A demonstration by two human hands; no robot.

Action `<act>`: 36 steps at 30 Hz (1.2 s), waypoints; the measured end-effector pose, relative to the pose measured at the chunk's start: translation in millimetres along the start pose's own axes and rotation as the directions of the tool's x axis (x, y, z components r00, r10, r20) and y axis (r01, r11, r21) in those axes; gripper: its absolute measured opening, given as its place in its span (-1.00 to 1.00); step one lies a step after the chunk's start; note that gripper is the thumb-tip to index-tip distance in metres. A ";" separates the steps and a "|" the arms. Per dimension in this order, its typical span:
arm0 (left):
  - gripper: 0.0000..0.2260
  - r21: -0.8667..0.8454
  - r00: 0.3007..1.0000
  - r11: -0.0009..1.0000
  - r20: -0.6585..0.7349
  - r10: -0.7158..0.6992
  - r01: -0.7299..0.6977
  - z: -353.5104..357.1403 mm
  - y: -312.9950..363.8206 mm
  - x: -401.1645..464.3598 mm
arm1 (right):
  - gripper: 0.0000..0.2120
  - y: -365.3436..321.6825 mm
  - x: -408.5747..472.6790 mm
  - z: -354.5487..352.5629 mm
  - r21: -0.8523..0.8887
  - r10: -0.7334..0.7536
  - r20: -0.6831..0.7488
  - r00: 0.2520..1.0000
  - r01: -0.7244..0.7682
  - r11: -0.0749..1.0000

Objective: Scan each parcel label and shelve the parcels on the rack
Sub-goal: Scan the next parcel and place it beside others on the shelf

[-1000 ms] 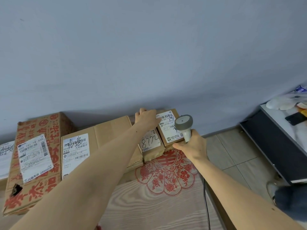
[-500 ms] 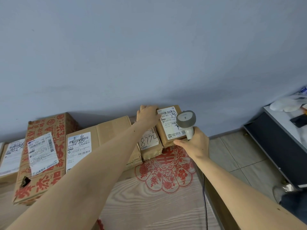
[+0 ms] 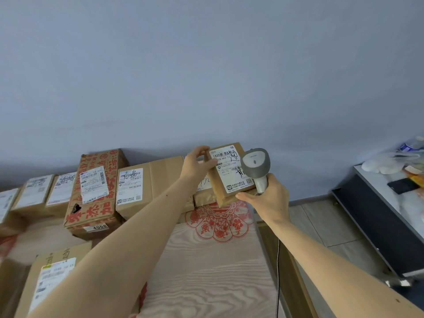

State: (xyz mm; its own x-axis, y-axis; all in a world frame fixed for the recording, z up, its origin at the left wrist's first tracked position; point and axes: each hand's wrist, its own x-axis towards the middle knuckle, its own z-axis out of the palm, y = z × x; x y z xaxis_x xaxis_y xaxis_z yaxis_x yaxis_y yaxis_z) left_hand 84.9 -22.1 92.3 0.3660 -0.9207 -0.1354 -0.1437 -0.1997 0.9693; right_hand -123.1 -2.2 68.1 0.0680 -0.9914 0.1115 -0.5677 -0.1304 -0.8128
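We note that the left hand (image 3: 199, 162) grips the small parcel (image 3: 231, 173) by its left edge, tilting it up at the table's (image 3: 206, 271) far right corner, against the wall. The right hand (image 3: 267, 198) is clamped on the scanner (image 3: 255, 165) handle, with the scanner head just right of the label (image 3: 230, 169) (partly overlapping it). The parcel's long axis runs away from us; we judge the scanner must swing left to face the barcode.
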 end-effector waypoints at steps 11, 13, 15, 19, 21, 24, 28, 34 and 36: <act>-0.37 -0.282 0.996 0.956 -0.013 -0.090 0.083 -49.4 0.1 -136.4 | -0.50 -38.5 -96.2 0.2 0.120 -0.086 0.078 0.993 0.076 0.990; -0.24 -0.335 0.989 0.934 -0.029 -0.143 0.125 -60.9 -10.2 -150.0 | -0.47 -45.7 -111.3 6.5 0.128 -0.102 0.091 0.991 0.090 0.988; -0.29 -0.374 0.985 0.915 -0.020 -0.170 0.150 -74.3 -19.7 -161.7 | -0.51 -54.5 -125.7 13.2 0.133 -0.112 0.085 0.990 0.100 0.986; -0.38 -0.424 0.981 0.884 0.070 -0.183 0.196 -106.3 -31.1 -189.3 | -0.49 -78.9 -153.5 25.3 0.142 -0.134 0.077 0.988 0.122 0.982; -0.39 -0.405 0.976 0.888 0.118 -0.185 0.217 -123.2 -35.5 -201.9 | -0.50 -89.2 -166.1 31.9 0.126 -0.142 0.075 0.987 0.132 0.983; -0.32 -0.389 0.972 0.893 0.148 -0.182 0.227 -152.1 -41.0 -219.6 | -0.53 -105.2 -187.3 44.2 0.107 -0.137 0.113 0.984 0.125 0.986; -0.21 -0.413 0.984 0.893 0.092 -0.152 0.177 -186.1 -54.3 -232.7 | -0.59 -124.0 -210.4 53.1 0.094 -0.121 0.208 0.971 0.103 0.990; -0.09 -0.439 0.989 0.886 0.039 -0.146 0.148 -216.5 -69.6 -246.7 | -0.69 -150.0 -231.1 61.7 0.153 -0.144 0.304 0.942 0.101 0.983; -0.09 -0.457 0.989 0.878 0.038 -0.143 0.145 -221.2 -75.0 -249.8 | -0.72 -160.9 -237.0 61.0 0.201 -0.124 0.360 0.925 0.053 0.978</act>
State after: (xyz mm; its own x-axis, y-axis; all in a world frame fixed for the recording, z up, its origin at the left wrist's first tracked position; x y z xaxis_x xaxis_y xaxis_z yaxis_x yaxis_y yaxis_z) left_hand 207.6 297.0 98.9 0.3481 -0.8945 -0.2806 0.3472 -0.1550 0.9249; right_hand 2.2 253.3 137.6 0.4287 -0.9035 -0.0020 -0.3866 -0.1814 -0.9043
